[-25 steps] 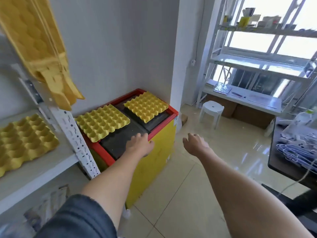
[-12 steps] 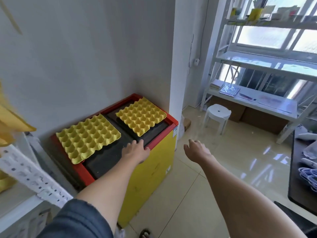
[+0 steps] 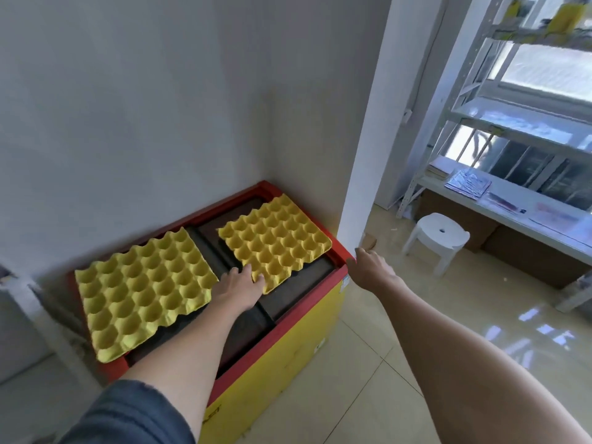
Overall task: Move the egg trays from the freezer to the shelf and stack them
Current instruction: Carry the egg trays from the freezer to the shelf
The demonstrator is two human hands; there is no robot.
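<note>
Two yellow egg trays lie on the red-rimmed freezer [image 3: 282, 328] in a room corner.

The left hand [image 3: 238, 285] rests fingers on the near corner of the right egg tray [image 3: 275, 238]; the left egg tray [image 3: 141, 290] lies just beside it, apart. The right hand [image 3: 371, 269] hangs open past the freezer's right end. A white stool [image 3: 437, 237] stands far right, by a metal shelf [image 3: 512, 123].

head view, looking forward-down at freezer [image 3: 282, 357], near.
</note>
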